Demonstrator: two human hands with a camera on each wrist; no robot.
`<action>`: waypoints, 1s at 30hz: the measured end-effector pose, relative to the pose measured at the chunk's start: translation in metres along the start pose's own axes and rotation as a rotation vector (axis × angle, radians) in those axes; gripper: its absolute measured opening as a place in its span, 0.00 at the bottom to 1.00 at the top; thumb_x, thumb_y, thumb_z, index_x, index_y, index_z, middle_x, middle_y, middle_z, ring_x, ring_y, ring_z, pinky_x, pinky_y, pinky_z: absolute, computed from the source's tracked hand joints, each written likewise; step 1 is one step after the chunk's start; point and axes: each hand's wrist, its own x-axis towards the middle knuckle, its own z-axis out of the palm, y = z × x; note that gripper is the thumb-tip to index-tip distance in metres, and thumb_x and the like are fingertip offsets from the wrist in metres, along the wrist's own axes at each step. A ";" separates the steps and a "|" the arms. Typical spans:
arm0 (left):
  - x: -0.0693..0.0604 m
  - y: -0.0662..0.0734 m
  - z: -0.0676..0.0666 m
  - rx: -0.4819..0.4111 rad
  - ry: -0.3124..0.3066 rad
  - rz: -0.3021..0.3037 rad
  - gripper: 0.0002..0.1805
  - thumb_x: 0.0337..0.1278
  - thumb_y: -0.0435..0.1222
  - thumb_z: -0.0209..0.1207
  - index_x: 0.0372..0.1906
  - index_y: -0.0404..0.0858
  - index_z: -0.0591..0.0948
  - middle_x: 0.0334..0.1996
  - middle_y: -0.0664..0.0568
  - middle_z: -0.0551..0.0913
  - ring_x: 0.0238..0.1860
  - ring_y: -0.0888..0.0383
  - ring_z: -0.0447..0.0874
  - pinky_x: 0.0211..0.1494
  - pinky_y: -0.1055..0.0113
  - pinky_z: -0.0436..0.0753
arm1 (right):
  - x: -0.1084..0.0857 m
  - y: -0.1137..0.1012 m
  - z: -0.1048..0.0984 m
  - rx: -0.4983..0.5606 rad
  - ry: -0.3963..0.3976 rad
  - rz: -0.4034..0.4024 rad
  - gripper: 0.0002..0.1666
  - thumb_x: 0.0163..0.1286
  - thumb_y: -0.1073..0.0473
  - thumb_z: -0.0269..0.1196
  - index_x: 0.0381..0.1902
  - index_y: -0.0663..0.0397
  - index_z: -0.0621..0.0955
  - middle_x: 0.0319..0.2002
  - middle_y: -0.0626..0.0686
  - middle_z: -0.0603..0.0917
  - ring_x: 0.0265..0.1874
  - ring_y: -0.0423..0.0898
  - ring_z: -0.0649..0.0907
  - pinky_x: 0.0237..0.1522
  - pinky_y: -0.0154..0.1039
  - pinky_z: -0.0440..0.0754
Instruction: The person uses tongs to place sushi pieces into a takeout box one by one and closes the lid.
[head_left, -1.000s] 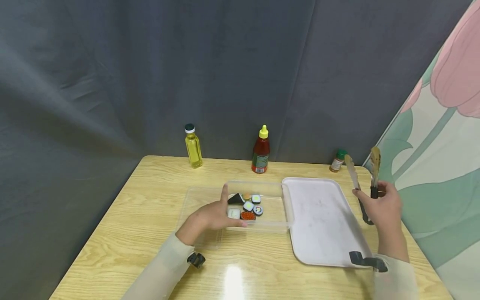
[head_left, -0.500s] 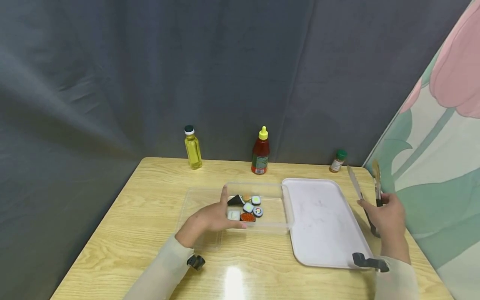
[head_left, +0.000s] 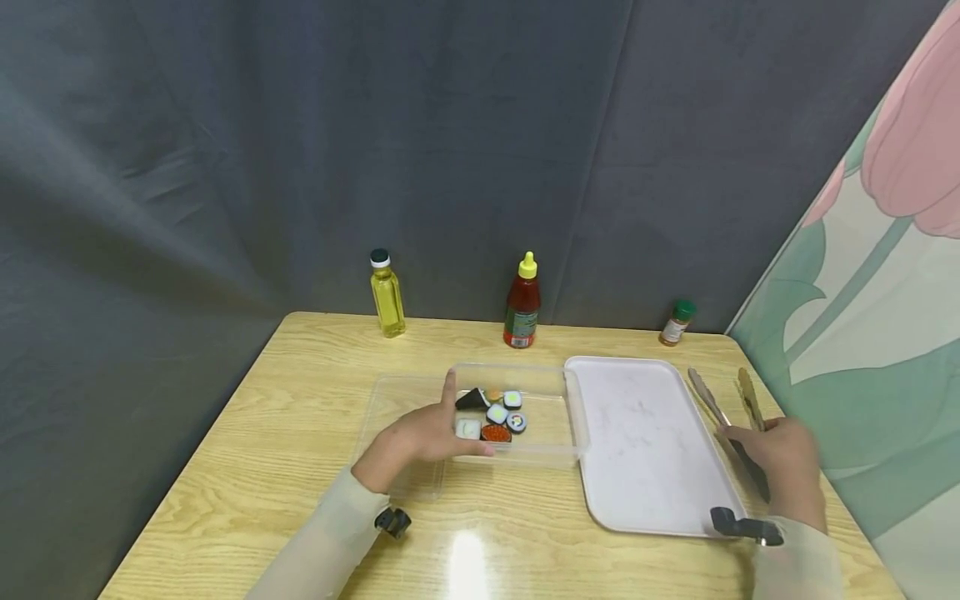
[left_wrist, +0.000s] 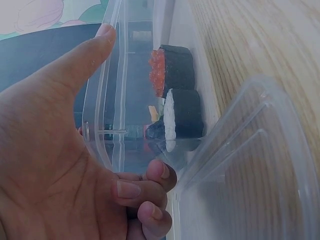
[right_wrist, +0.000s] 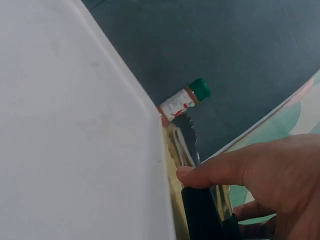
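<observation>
A clear plastic container [head_left: 551, 425] holds several sushi pieces [head_left: 497, 413], including one topped with orange roe [left_wrist: 157, 73]. My left hand [head_left: 423, 432] holds its left end, index finger at the far corner and thumb along the near side; in the left wrist view the other fingertips curl by the end wall. Right of the tray, my right hand [head_left: 783, 458] grips metal tongs [head_left: 705, 396] by their black handles, low over the table. The tongs' arms are spread and point away from me. In the right wrist view the thumb lies on one handle; some fingers are partly hidden.
A pale tray [head_left: 648, 450] lies between the container and the tongs. Under the container's left side sits a clear lid [head_left: 382, 408]. An oil bottle [head_left: 387, 300], a red sauce bottle [head_left: 522, 308] and a green-capped spice jar [head_left: 675, 323] stand along the back edge.
My right hand has lowered the tongs and brought them nearer, down beside the tray's right edge. The left hand and the container have stayed in place.
</observation>
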 end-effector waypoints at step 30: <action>-0.016 -0.080 -0.081 -0.194 0.241 -0.409 0.50 0.75 0.60 0.54 0.76 0.19 0.61 0.74 0.21 0.66 0.73 0.25 0.69 0.73 0.36 0.72 | -0.068 -0.167 0.051 0.267 -0.220 -0.484 0.30 0.81 0.47 0.61 0.67 0.64 0.78 0.59 0.67 0.83 0.53 0.53 0.85 0.39 0.30 0.82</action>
